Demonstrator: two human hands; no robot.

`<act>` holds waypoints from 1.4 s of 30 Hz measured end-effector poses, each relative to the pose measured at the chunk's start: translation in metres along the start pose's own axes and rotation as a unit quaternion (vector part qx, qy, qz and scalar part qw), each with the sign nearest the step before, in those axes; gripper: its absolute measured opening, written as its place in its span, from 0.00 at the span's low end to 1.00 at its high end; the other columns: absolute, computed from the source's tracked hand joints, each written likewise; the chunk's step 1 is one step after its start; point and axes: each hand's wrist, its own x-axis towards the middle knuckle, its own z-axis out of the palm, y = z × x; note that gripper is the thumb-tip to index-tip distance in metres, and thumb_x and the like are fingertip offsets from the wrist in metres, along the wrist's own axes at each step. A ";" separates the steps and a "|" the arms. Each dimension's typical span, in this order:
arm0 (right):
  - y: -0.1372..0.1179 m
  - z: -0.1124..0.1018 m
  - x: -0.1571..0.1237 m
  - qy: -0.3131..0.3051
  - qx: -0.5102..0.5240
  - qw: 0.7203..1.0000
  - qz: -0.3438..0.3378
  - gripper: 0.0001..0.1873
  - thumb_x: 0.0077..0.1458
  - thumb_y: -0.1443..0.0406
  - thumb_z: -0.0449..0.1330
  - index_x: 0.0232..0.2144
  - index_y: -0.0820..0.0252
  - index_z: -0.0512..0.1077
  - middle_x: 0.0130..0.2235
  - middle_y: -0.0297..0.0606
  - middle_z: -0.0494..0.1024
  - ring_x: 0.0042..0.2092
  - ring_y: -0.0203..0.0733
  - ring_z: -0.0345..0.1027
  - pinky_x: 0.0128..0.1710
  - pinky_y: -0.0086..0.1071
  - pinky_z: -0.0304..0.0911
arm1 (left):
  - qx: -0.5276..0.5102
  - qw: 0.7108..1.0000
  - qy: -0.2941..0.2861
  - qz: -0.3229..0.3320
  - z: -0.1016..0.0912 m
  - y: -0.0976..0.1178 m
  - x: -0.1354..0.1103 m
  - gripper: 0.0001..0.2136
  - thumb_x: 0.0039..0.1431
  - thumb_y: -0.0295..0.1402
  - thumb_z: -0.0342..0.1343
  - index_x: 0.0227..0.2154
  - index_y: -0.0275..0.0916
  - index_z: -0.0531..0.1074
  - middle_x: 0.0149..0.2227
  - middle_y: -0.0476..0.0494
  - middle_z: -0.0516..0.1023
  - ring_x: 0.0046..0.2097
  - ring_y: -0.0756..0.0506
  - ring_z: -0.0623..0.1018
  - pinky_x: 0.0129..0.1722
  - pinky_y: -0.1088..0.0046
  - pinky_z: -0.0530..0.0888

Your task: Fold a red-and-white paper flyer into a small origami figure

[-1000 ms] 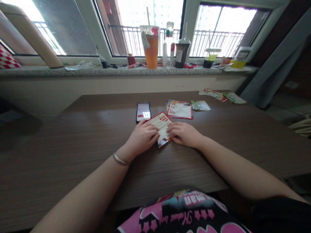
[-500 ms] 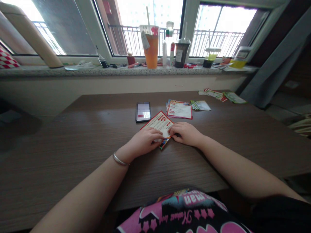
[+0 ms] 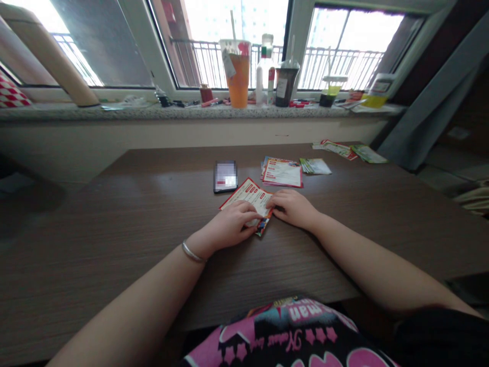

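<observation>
Your left hand [image 3: 229, 225] lies on the near half of a red-and-white leaflet [image 3: 250, 192], fingers bent and pressed down on the paper, so it holds the sheet against the desk [image 3: 114, 224]. Your right hand [image 3: 295, 208] meets it from the other side: the fingers are curled in, and their tips close on the leaflet's right edge, just beside your left fingertips. Whether either thumb sits under the paper, you cannot tell from here.

The leaflet lies at a slant in the middle of the desk, its far corner pointing away from you. At its near right corner a strip of the bright printed side [image 3: 263, 227] shows between your two hands. A silver bangle [image 3: 192, 252] sits on your left wrist.

Just beyond the leaflet, to the left, a phone [image 3: 225, 177] lies flat with its screen lit. To the right of the phone is a small stack of similar leaflets [image 3: 282, 173], and beside that a second, greenish pile [image 3: 315, 165]. More loose papers [image 3: 336, 148] lie near the desk's far right corner.

On the windowsill [image 3: 153, 113] behind the desk stand a tall cup of orange drink [image 3: 239, 79], a white bottle [image 3: 265, 71], a dark cup [image 3: 286, 84] and a smaller cup with green drink [image 3: 330, 90].
</observation>
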 end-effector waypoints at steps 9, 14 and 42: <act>0.001 -0.001 0.001 0.026 0.063 0.998 -0.003 0.03 0.55 0.66 0.60 0.34 0.58 0.74 0.39 0.40 0.79 0.43 0.43 0.71 0.45 0.37 0.65 | -0.027 0.999 -0.013 0.029 0.006 0.000 0.000 0.17 0.59 0.29 0.53 0.51 0.41 0.69 0.56 0.42 0.70 0.58 0.42 0.68 0.59 0.61 0.65; 0.001 -0.002 0.001 0.029 0.080 0.996 -0.009 0.03 0.56 0.66 0.60 0.34 0.57 0.74 0.39 0.39 0.79 0.45 0.43 0.71 0.47 0.39 0.64 | -0.022 0.999 -0.017 0.027 0.003 0.001 0.000 0.16 0.59 0.30 0.53 0.51 0.42 0.70 0.55 0.41 0.71 0.58 0.42 0.69 0.58 0.60 0.66; 0.012 0.010 0.004 0.105 0.089 0.981 0.135 0.07 0.53 0.63 0.62 0.36 0.56 0.71 0.44 0.40 0.74 0.47 0.45 0.67 0.49 0.43 0.64 | 0.012 0.997 -0.069 0.037 0.008 0.003 0.000 0.22 0.59 0.29 0.53 0.57 0.48 0.66 0.62 0.46 0.64 0.64 0.37 0.60 0.62 0.52 0.60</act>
